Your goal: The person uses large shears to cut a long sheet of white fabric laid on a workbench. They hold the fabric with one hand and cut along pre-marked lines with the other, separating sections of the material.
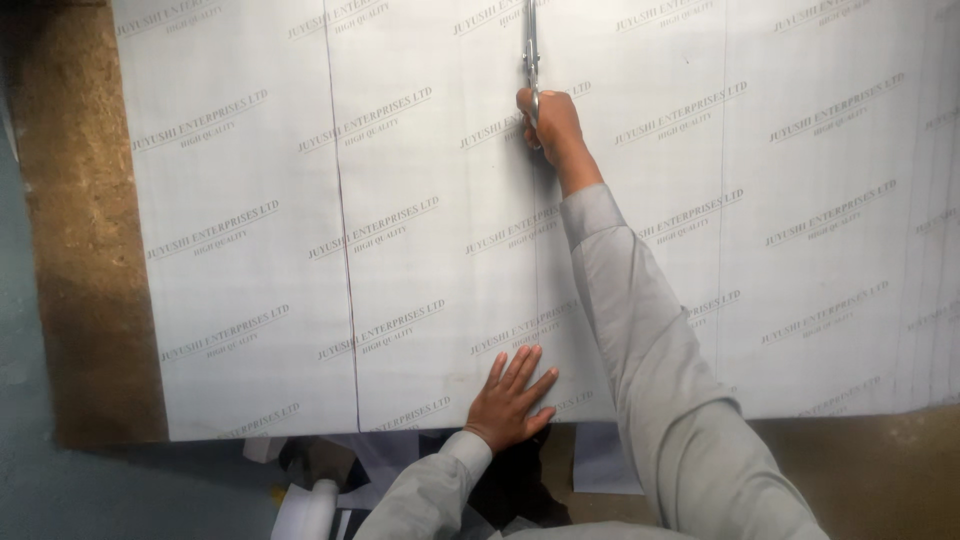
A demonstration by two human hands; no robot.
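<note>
Sheet (250,230) large, pale grey-white, printed with repeating faint diagonal text, lay flat over brown bench (85,250), near edge hanging just past bench front. Thin dark lines ran lengthwise across it. Step judged: cutting along one line, well advanced toward far edge. Right hand (550,125) closed round handles of scissors (530,50), blades pointing away. Left hand (510,400) open, fingers spread, pressing sheet flat at near edge. Next move would call for steady sheet, blades kept on line. Offcuts (310,500) lay below bench front.
</note>
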